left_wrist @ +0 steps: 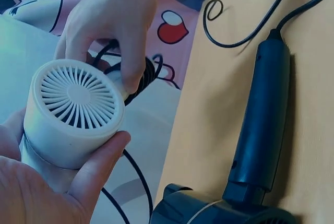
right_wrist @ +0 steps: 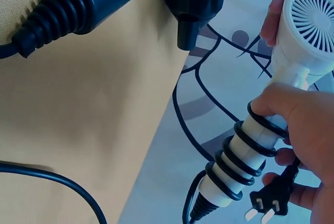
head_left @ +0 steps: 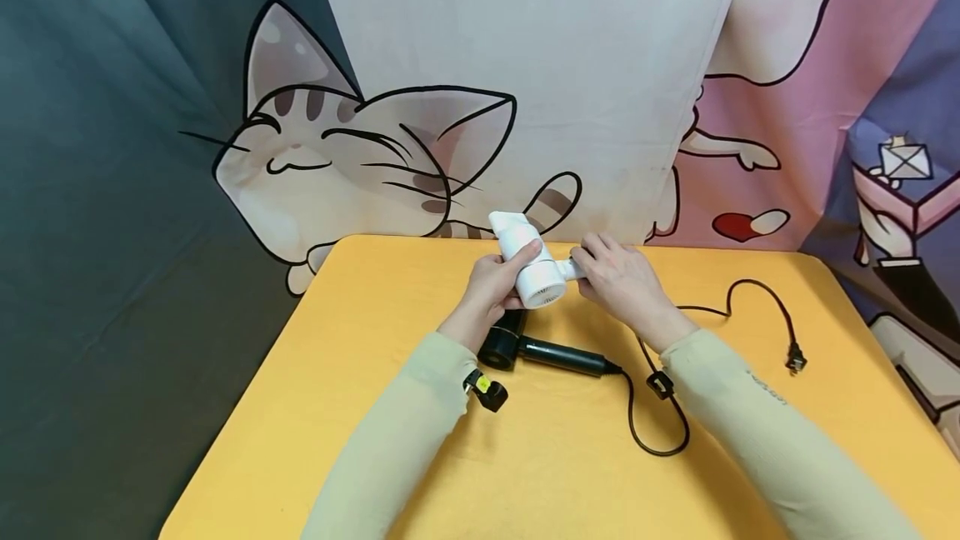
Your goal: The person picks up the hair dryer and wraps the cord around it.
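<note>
A white hair dryer [head_left: 531, 261] is held up above the far part of the table. My left hand [head_left: 489, 286] grips its barrel, the thumb along the side of the round vented end [left_wrist: 78, 94]. Around its handle [right_wrist: 250, 140], the right hand [head_left: 622, 282] curls its fingers, and the thumb touches a loop of the cord. The black power cord [right_wrist: 241, 158] winds round that handle in several turns. Its two-pin plug [right_wrist: 275, 195] hangs by the right fingers. Below the hands, a black hair dryer [head_left: 566, 355] lies on the table.
The yellow-covered table [head_left: 360, 457] stands against a printed cartoon-cat curtain [head_left: 600, 48]. The black dryer's cord [head_left: 663, 453], carrying a small black box [head_left: 660, 384], loops rightward to a plug [head_left: 796, 358]. A small black wrist device [head_left: 487, 392] sits at the left sleeve.
</note>
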The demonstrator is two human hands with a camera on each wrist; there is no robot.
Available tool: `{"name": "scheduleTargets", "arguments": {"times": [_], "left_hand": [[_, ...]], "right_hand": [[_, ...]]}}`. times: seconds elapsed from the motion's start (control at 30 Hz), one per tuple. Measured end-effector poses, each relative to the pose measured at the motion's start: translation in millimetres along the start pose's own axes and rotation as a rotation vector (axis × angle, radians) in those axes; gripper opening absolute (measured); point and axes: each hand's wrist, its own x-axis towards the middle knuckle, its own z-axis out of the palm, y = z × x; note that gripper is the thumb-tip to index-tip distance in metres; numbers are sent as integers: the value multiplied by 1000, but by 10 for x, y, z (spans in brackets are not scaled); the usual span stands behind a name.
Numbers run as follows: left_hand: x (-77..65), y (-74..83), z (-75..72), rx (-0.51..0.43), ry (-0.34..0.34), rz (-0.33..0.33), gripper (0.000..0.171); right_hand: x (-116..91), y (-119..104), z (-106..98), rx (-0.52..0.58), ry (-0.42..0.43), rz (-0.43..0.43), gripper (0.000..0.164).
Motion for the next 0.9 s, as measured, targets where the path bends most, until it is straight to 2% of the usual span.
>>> {"name": "scheduleTargets", "arguments": {"times": [0.2, 0.4, 0.73, 0.9], "left_hand": [[24, -42, 69, -64, 33, 13, 70], [40, -35, 90, -85, 47, 5, 69], [67, -6, 53, -135, -24, -73, 73], [-11, 56, 44, -159, -73, -81, 77]], "right_hand": [[12, -19, 38, 5, 18, 45, 46], [18, 14, 73, 5, 78, 36, 39], [-24, 96, 79, -8, 153, -50, 42], [-48, 146, 26, 35, 175, -54, 43]]}}
